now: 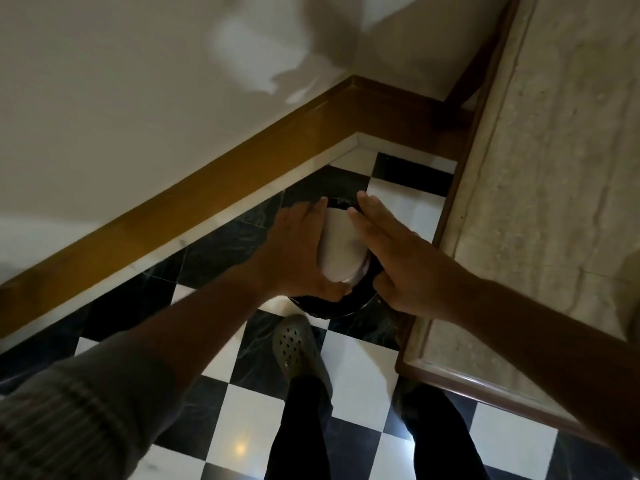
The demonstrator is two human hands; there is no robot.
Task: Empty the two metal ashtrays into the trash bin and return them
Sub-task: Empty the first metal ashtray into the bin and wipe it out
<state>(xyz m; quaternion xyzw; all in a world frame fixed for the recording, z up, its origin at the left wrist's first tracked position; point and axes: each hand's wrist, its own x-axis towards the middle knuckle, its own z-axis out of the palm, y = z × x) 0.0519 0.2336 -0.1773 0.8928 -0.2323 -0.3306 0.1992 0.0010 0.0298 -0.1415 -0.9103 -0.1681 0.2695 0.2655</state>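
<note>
Over the round black trash bin (332, 306), which stands on the black-and-white checkered tile floor (360, 379) near the wall corner, the left hand (298, 251) grips a pale, rounded metal ashtray (341, 244), tipped bottom-up. The right hand (398, 251) lies flat and open-fingered against the ashtray's other side, beside the marble-topped bench (540, 188).

Dim, soft, wide-angle bowed; glare patch on wall (263, 46), perhaps window light.

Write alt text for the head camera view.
Two bare hands, left hand and right hand, hold a pale round ashtray over a dark trash bin on a black-and-white checkered floor, beside a stone counter.
</note>
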